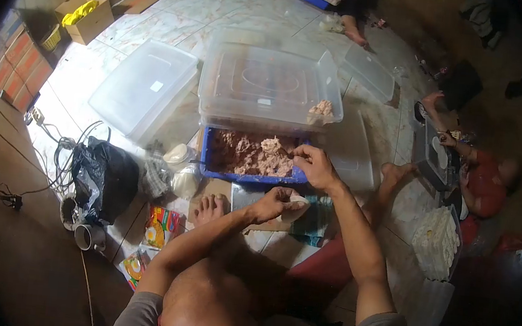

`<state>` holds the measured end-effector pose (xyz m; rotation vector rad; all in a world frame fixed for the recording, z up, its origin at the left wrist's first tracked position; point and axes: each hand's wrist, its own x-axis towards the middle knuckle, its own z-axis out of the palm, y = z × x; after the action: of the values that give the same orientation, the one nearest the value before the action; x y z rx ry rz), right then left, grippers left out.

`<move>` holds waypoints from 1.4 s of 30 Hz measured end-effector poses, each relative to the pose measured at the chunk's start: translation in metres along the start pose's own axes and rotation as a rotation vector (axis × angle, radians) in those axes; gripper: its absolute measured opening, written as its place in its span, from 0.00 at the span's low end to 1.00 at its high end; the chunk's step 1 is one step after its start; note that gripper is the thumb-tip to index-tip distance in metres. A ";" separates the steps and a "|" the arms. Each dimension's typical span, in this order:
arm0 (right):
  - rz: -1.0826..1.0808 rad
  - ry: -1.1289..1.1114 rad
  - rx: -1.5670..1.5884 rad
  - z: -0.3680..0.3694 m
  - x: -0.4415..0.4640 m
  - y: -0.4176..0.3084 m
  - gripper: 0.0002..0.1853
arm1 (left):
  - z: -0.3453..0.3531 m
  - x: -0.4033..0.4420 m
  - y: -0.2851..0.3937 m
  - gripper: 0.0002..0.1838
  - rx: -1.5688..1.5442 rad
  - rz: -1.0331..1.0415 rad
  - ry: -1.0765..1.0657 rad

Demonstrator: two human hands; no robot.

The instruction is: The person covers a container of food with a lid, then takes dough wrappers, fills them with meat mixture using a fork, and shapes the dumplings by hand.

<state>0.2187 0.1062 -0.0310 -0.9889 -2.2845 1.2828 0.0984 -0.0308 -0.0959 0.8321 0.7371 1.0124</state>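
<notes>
My left hand (271,205) is closed on a thin, round, pale dough wrapper (295,209), held just in front of a blue tub. The blue tub (210,172) contains a pinkish minced filling (236,154). Over the tub's right side, my right hand (314,167) pinches what looks like the handle of a spoon, mostly hidden by the fingers. A lump of filling (271,144) sits at the spoon's far end, above the rest of the filling.
Behind the tub stands a clear plastic container (264,69) with a clump of filling (321,109) at its corner. A clear lid (149,83), a black bag (102,179), a mug (89,237) and cables lie left. Another person (488,182) sits right, near stacked wrappers (435,243).
</notes>
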 end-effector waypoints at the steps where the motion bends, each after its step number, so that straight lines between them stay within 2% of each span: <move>1: -0.025 0.037 0.041 -0.002 -0.004 -0.002 0.08 | 0.001 -0.002 0.007 0.08 0.009 0.004 -0.007; 3: -0.069 0.063 0.063 -0.007 -0.015 -0.009 0.06 | 0.003 -0.014 0.025 0.09 0.075 -0.100 0.107; 5: -0.027 0.130 0.068 -0.007 -0.032 -0.024 0.10 | -0.009 -0.009 0.001 0.09 -0.006 -0.063 0.158; 7: -0.013 0.170 0.091 0.000 -0.051 -0.037 0.09 | -0.009 -0.024 0.022 0.15 -0.066 0.067 0.286; 8: -0.055 0.241 0.040 0.005 -0.059 -0.043 0.09 | -0.020 -0.031 0.026 0.20 -0.023 -0.007 0.299; 9: -0.099 0.312 -0.012 0.011 -0.067 -0.050 0.09 | -0.023 -0.035 0.035 0.20 -0.017 -0.007 0.304; 11: -0.183 0.395 -0.079 0.027 -0.077 -0.059 0.06 | -0.025 -0.046 0.055 0.21 -0.560 -0.032 0.423; 12: -0.182 0.421 -0.057 0.040 -0.079 -0.058 0.05 | -0.045 -0.045 0.046 0.31 -0.621 -0.013 0.375; 13: -0.179 0.447 -0.035 0.053 -0.081 -0.055 0.05 | -0.036 -0.058 0.069 0.40 -0.645 -0.021 0.408; 15: -0.318 0.508 -0.158 0.084 -0.079 -0.030 0.06 | -0.036 -0.072 0.083 0.46 -0.883 0.127 0.255; 16: -0.337 0.486 -0.185 0.095 -0.081 -0.033 0.07 | -0.034 -0.080 0.089 0.46 -0.879 0.131 0.260; 18: -0.359 0.456 -0.213 0.111 -0.077 -0.036 0.09 | -0.031 -0.092 0.094 0.48 -0.888 0.309 0.139; 22: -0.433 0.437 -0.219 0.133 -0.073 -0.041 0.17 | -0.041 -0.096 0.082 0.52 -0.963 0.344 0.246; 24: -0.487 0.415 -0.262 0.134 -0.069 -0.045 0.19 | -0.043 -0.099 0.085 0.51 -0.989 0.365 0.218; 27: -0.546 0.374 -0.593 0.116 -0.081 -0.043 0.26 | -0.047 -0.106 0.081 0.48 -1.090 0.394 0.178; 29: -0.502 0.353 -0.551 0.106 -0.087 -0.037 0.23 | -0.055 -0.115 0.075 0.46 -1.186 0.376 0.381; 31: -0.448 0.365 -0.401 0.099 -0.089 -0.036 0.17 | -0.055 -0.121 0.074 0.45 -1.179 0.402 0.362; 33: -0.422 0.345 -0.285 0.086 -0.093 -0.059 0.14 | -0.051 -0.121 0.076 0.46 -1.112 0.365 0.473; 34: -0.410 0.341 -0.228 0.082 -0.092 -0.065 0.13 | -0.049 -0.120 0.072 0.45 -1.087 0.350 0.380; 35: -0.398 0.338 -0.171 0.078 -0.089 -0.072 0.12 | -0.046 -0.116 0.069 0.44 -1.104 0.234 0.394; 37: -0.408 -0.049 -0.334 0.075 -0.085 -0.070 0.10 | -0.042 -0.120 0.067 0.44 -1.055 0.092 0.090; 38: -0.407 -0.103 -0.319 0.077 -0.080 -0.056 0.09 | -0.038 -0.118 0.065 0.43 -0.998 0.032 0.188; 39: -0.402 -0.100 -0.314 0.068 -0.079 -0.057 0.09 | -0.042 -0.118 0.055 0.43 -0.996 0.025 0.190; 41: -0.380 -0.192 -0.473 0.043 -0.069 -0.070 0.08 | -0.057 -0.115 0.031 0.41 -0.889 -0.052 0.401; 42: -0.442 -0.119 -0.353 0.036 -0.060 -0.075 0.08 | -0.052 -0.116 0.032 0.40 -0.872 -0.076 0.475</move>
<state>0.2095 0.0150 0.0157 -0.4630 -2.6814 0.7926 0.0012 -0.1161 -0.0775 -0.1982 0.6187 1.3234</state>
